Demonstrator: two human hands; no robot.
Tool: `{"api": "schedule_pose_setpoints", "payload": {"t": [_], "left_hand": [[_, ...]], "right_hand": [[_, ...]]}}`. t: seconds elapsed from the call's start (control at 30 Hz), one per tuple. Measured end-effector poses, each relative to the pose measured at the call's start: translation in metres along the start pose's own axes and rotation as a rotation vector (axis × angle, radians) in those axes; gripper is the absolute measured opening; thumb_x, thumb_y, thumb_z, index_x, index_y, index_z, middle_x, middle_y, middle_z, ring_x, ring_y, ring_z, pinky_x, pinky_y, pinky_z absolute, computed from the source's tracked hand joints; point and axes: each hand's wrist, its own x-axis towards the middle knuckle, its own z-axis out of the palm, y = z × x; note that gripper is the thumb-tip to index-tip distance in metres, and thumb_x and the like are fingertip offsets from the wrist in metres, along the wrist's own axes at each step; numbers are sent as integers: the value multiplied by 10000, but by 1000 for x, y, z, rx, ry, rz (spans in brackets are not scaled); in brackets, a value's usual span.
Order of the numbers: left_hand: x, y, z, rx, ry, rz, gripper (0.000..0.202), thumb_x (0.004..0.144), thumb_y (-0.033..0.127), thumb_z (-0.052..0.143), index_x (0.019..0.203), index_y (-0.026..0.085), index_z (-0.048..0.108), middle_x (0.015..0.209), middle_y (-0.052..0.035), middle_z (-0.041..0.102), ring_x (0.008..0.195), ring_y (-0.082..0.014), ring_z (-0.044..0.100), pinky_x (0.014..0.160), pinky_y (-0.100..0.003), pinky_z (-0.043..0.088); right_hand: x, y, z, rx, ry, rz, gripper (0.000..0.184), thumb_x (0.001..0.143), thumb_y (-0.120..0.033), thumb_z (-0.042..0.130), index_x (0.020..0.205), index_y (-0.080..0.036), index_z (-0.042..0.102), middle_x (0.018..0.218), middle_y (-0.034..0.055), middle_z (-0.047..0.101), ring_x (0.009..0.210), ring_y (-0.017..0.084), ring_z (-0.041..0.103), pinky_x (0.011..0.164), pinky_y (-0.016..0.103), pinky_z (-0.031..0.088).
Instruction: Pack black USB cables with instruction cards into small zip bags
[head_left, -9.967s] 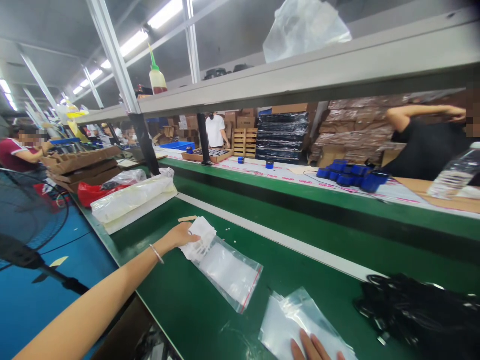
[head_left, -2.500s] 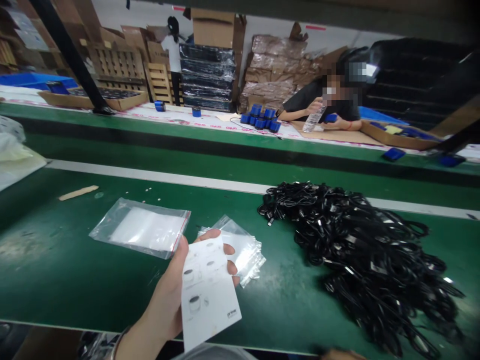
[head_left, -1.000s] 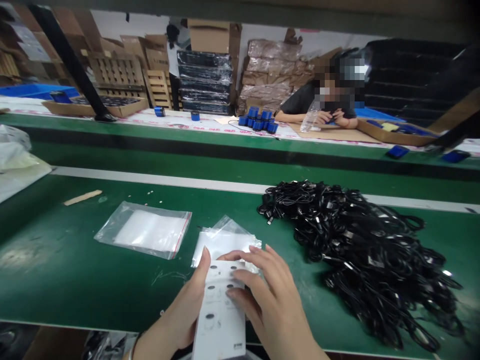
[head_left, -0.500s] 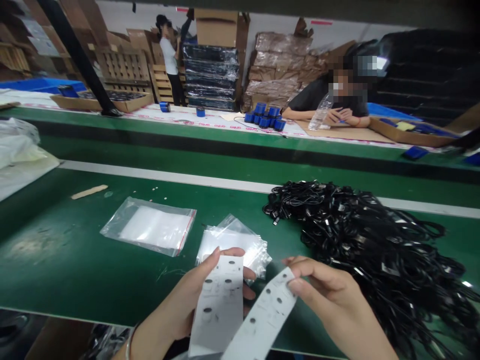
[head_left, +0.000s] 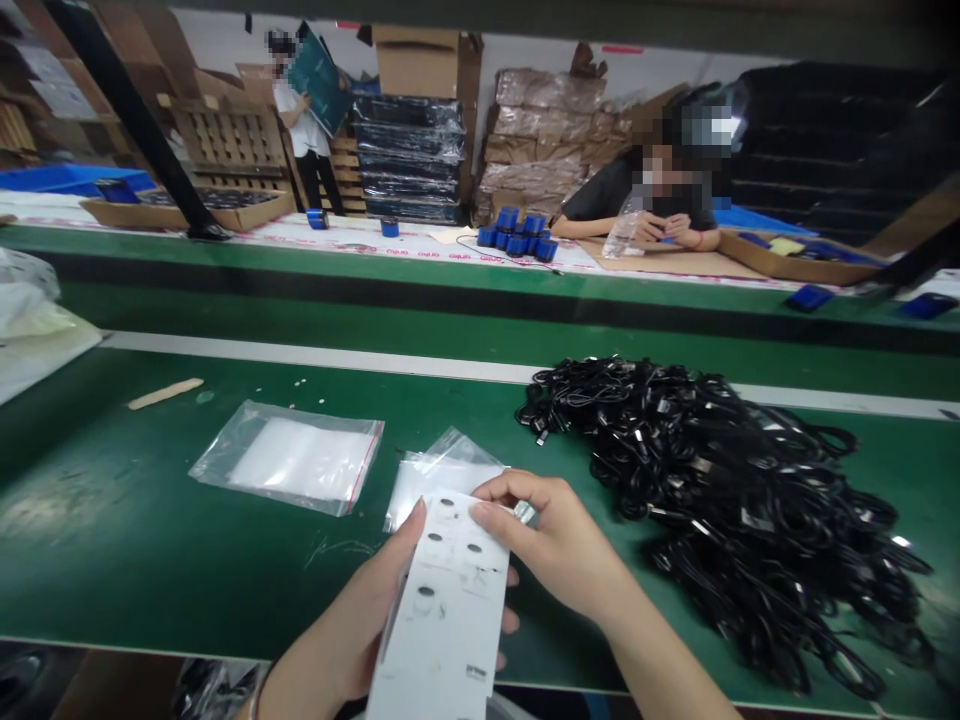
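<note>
Left hand grips the printed paper stack; right hand pinches its top edge. Sheet count is indiscernible; lower edge is cut off.

Green conveyor belt runs across the view. On it: a heap of black cables at right, a clear zip bag with a red strip lying flat at left, a wooden stick further back, white plastic bags at the far left edge. Across the line — a seated person holding a clear bottle, blue cylinders clustered just beside. Another person stands by wooden pallets; wrapped black trays and cardboard boxes stacked behind.
</note>
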Motion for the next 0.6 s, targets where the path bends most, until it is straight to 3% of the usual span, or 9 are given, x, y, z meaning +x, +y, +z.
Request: {"api": "schedule_pose_setpoints", "payload": {"t": [0.13, 0.27, 0.37, 0.47, 0.6], "left_hand": [[0, 0, 0, -85, -48, -5, 790, 831, 697, 320, 986, 19, 696, 762, -151, 734, 654, -256, 703, 639, -321, 491], [1, -1, -1, -245, -22, 125, 690, 873, 634, 332, 986, 64, 705, 778, -141, 752, 697, -252, 709, 747, -382, 497], [0, 0, -2, -338, -63, 205, 666, 895, 600, 331, 1032, 57, 690, 808, -137, 751, 692, -222, 698, 703, -332, 501], [1, 1, -2, -397, -103, 181, 695, 896, 604, 318, 1084, 30, 662, 803, -137, 742, 705, -222, 689, 680, -300, 485], [4, 0, 2, -449, -61, 166, 646, 920, 553, 309, 1217, 42, 571, 885, -143, 733, 781, -240, 687, 748, -315, 467]], "right_hand": [[-1, 6, 6, -142, 136, -80, 152, 817, -197, 583, 958, -198, 641, 739, -11, 594, 664, 154, 605, 639, 289, 495], [-16, 11, 12, -312, 337, -325, 201, 842, -173, 566, 1038, -205, 594, 982, 63, 563, 904, 202, 591, 761, 341, 511], [-33, 12, 13, -461, 244, -508, 183, 863, -227, 598, 1042, -192, 593, 1037, 92, 565, 987, 226, 569, 798, 350, 524], [-42, 8, 12, -719, 133, -675, 221, 858, -237, 619, 1065, -160, 618, 1096, 119, 611, 1106, 284, 523, 873, 408, 508], [-40, 3, 19, -881, 165, -805, 197, 916, -162, 487, 1021, -158, 654, 988, 58, 703, 1017, 242, 594, 928, 412, 485]]}}
